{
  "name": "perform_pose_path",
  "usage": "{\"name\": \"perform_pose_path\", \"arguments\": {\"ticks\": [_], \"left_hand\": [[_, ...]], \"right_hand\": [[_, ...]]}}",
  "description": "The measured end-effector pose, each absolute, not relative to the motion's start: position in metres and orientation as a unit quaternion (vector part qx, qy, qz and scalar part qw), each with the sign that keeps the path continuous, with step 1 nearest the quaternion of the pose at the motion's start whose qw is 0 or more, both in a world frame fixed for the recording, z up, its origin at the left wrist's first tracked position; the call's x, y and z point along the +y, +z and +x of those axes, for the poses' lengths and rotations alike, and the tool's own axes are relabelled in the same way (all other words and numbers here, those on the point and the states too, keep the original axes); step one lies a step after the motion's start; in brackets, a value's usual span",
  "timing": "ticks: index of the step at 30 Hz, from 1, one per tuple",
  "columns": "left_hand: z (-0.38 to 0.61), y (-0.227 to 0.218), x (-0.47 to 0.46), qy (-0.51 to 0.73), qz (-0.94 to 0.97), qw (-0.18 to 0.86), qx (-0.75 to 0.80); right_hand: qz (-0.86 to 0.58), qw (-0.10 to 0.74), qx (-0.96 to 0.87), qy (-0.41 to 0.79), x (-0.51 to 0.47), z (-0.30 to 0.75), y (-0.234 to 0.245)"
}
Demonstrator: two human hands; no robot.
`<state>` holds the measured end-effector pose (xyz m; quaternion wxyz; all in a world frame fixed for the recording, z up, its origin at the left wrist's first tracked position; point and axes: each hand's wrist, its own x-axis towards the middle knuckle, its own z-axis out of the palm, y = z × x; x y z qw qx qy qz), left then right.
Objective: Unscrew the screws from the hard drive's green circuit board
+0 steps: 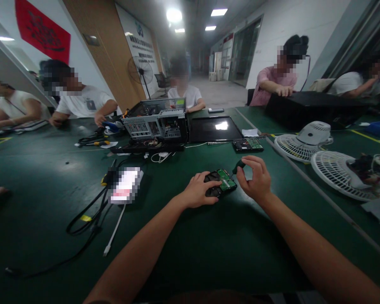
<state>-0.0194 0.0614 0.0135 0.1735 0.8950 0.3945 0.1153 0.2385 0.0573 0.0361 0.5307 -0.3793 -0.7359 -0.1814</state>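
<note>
A hard drive point(222, 181) lies on the green table mat point(209, 236) with its green circuit board facing up. My left hand point(199, 190) is closed on the drive's left end and holds it down. My right hand point(256, 179) pinches the dark handle of a small screwdriver point(239, 165), which stands upright with its tip on the drive's right side.
An open computer case point(156, 123) and a black side panel point(213, 128) sit further back, with a second drive point(248, 145) beside them. White fan parts point(307, 139) lie at right. Cables point(91, 215) and a blurred box point(125, 185) lie at left. Several people sit around the table.
</note>
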Motion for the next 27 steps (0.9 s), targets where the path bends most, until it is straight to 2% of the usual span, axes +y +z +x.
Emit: {"name": "perform_pose_path", "arguments": {"ticks": [14,27], "left_hand": [[-0.02,0.0138,0.0614,0.105,0.895,0.172,0.399],[-0.02,0.0175,0.0602,0.109,0.89,0.19,0.4]], "right_hand": [[-0.407,0.523,-0.731,-0.164,0.0572,0.2372,0.0334],[-0.418,0.551,-0.704,-0.164,0.061,0.2386,0.033]]}}
